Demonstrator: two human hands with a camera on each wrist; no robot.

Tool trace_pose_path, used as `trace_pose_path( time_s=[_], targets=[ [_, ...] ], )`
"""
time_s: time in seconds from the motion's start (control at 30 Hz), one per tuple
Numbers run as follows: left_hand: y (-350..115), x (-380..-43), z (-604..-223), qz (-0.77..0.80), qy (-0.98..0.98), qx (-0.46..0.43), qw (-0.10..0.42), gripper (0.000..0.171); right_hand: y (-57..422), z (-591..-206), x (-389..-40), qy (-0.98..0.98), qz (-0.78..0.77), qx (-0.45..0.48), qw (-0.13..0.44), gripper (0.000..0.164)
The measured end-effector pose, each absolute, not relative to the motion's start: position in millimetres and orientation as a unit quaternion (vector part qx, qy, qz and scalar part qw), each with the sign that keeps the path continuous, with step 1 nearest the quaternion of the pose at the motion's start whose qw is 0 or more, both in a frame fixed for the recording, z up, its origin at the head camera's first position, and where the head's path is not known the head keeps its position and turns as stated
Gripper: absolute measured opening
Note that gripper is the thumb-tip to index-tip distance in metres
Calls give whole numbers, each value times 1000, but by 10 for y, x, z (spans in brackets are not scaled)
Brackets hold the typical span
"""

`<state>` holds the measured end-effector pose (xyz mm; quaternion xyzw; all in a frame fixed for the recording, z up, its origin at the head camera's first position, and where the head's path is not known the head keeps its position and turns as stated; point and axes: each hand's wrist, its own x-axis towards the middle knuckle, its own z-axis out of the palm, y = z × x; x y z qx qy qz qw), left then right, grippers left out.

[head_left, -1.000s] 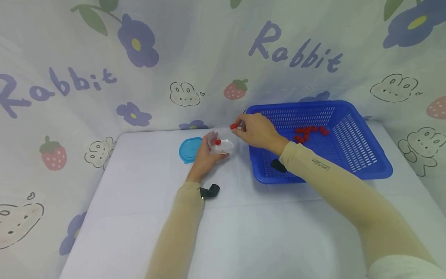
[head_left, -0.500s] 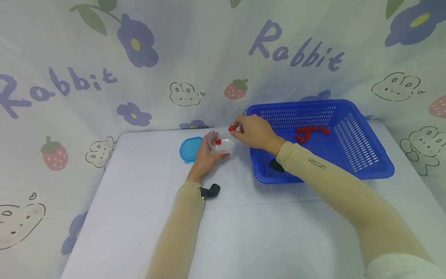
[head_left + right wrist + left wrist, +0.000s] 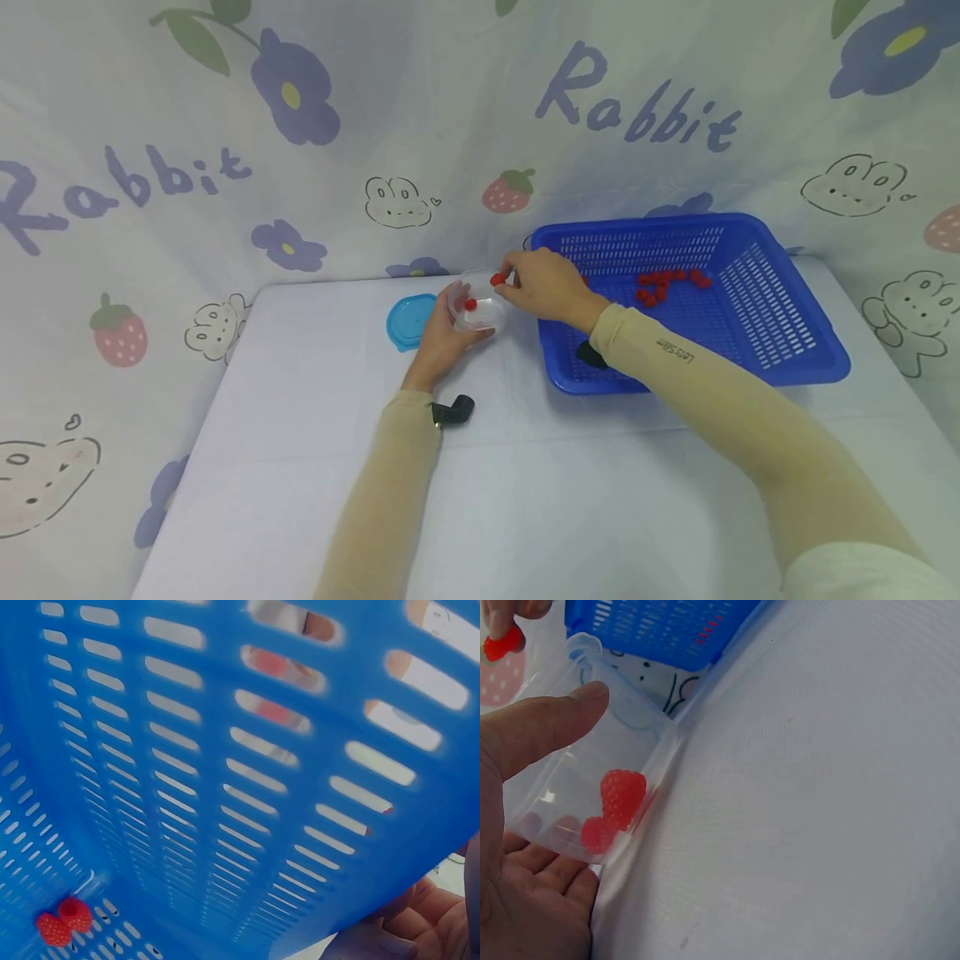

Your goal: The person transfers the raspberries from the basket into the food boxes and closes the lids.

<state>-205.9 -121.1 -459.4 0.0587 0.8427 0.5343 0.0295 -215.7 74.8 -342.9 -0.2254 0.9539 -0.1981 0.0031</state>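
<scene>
My left hand (image 3: 441,340) grips a small clear plastic tub (image 3: 486,317) from the left, thumb on one side and fingers on the other. Inside the tub, a red raspberry (image 3: 622,792) lies at the bottom, with a smaller red shape just below it in the left wrist view. Between thumb and fingertips, my right hand (image 3: 551,285) pinches another raspberry (image 3: 497,279) over the tub's far right rim. In the right wrist view the blue basket's slotted wall hides most of that hand.
Right of the tub stands a blue plastic basket (image 3: 780,310), with several raspberries (image 3: 662,285) on its floor; the right forearm crosses over it. A light blue lid (image 3: 407,322) lies left of the tub, partly behind the left hand. A printed curtain (image 3: 420,108) hangs behind the table.
The right hand has moved slightly left and down, carrying its raspberry a little further over the tub. The left hand and tub stay in place.
</scene>
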Motion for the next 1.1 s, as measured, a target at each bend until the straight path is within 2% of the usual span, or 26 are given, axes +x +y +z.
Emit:
trace_pose_path(
  time_s=[0.47, 1.1],
  targets=[
    [-1192, -2060, -4592, 532, 843, 69, 24, 92, 748, -3440, -2150, 958, -186, -218, 7, 30],
    [-1203, -2058, -4610, 535, 842, 66, 26, 90, 878, -3404, -2130, 943, -244, -227, -6, 23]
  ],
)
